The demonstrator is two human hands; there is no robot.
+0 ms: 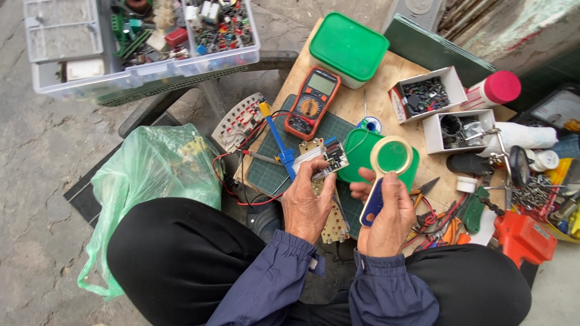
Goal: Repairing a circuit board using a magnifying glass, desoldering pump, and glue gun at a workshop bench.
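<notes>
A person sits low at a small wooden desk [362, 102] and looks closely at a little circuit board.

Far on the left lies a green plastic bag [154, 175] on the ground, and above it stands a clear box of small parts [145, 42]. On the desk, an orange meter [312, 102] rests on a dark green cutting mat [272, 172], with red and black wires [241, 148] running from it. A blue tool [278, 142] lies across the mat.

The left hand [308, 208] is closed around the small circuit board [326, 157], fingers under it and thumb on its edge, so the board is lifted just above the mat. A bigger, pale board [335, 220] lies under that hand.

The right hand [386, 220] is wrapped around the blue handle of a magnifying glass [389, 158], and the round lens sits just right of the board, over a green lid [362, 154].

To do this well, I think the lens should move left until it is right over the board. The left hand should keep the board flat and still. Holding both hands close to the knees would help stop shaking.

Further right are two white boxes of tiny parts [444, 111], a heap of pliers and cutters [438, 223], and an orange tool [522, 235].
</notes>
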